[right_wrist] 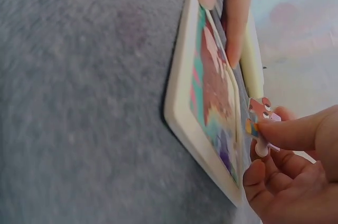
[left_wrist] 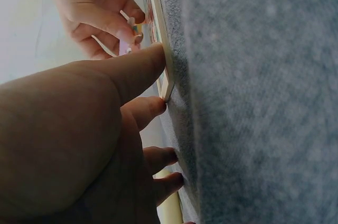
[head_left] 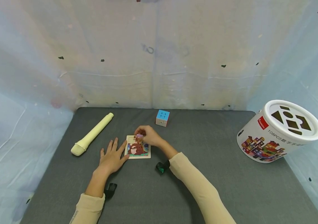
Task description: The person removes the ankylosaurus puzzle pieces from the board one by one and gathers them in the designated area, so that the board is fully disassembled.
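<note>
A small wooden-framed jigsaw puzzle (head_left: 140,157) lies on the grey table, its picture showing a brown animal. My left hand (head_left: 112,159) has its fingers spread, with the thumb and index finger touching the puzzle's left edge and the other fingers resting on the table. Over the far part of the puzzle, my right hand (head_left: 148,137) pinches a puzzle piece (right_wrist: 260,114) between thumb and fingers. In the right wrist view this piece is brown, lilac and yellow, with a round knob, and is held tilted just above the frame (right_wrist: 180,123).
Left of the puzzle lies a long pale-yellow, club-shaped object (head_left: 92,134). A cube puzzle (head_left: 163,118) with a blue top stands behind the right hand. At the right stands a large white block bucket (head_left: 276,133) with shaped holes in its lid.
</note>
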Motion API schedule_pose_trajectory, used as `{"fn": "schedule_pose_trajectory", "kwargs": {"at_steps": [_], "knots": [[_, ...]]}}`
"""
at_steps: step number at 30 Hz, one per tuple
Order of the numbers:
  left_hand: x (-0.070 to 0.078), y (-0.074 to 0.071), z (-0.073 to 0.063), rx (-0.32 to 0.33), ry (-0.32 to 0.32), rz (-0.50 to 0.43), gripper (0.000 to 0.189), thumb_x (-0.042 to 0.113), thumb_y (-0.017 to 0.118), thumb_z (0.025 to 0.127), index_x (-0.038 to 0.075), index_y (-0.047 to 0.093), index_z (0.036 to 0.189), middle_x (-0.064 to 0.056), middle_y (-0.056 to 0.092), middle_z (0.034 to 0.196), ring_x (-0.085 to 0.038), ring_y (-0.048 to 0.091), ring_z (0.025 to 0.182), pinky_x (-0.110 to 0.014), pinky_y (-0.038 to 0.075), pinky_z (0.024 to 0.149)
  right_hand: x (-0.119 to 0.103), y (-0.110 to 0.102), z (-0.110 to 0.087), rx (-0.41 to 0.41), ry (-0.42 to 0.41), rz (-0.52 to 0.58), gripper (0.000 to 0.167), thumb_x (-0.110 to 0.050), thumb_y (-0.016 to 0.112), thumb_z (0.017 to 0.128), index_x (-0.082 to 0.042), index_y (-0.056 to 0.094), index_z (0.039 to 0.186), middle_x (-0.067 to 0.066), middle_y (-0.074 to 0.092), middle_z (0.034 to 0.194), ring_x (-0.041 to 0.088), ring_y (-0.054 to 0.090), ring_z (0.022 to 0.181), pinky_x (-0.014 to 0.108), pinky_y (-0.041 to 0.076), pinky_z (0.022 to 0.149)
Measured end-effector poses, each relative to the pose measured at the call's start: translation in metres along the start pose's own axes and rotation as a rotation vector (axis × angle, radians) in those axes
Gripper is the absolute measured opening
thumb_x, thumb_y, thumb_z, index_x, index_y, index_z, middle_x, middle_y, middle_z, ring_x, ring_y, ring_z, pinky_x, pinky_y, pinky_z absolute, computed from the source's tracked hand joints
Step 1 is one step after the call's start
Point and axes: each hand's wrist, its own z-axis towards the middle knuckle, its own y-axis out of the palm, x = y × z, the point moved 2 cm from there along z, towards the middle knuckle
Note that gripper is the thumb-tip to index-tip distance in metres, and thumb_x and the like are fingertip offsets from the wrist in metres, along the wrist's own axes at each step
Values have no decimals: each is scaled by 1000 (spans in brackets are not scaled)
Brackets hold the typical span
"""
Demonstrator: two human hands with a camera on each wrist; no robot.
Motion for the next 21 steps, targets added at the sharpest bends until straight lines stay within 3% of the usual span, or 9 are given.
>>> {"fn": "schedule_pose_trajectory", "kwargs": {"at_steps": [11,21], "knots": [[1,1,1,-4,-2,-6,70,39,56,102,14,26,159,-28,9,163,-48,5,149,-76,6,109,12,-38,-22,20,0,-17,16,2,58,99,6,67,111,14,68,103,23,64,90,31,52,76],[0,0,-2,16,18,-19,69,38,57,101,12,27,159,-29,10,162,-49,7,148,-76,7,108,31,-72,-56,30,40,-51,13,7,58,96,6,68,105,15,66,96,20,61,77,29,51,68]]}}
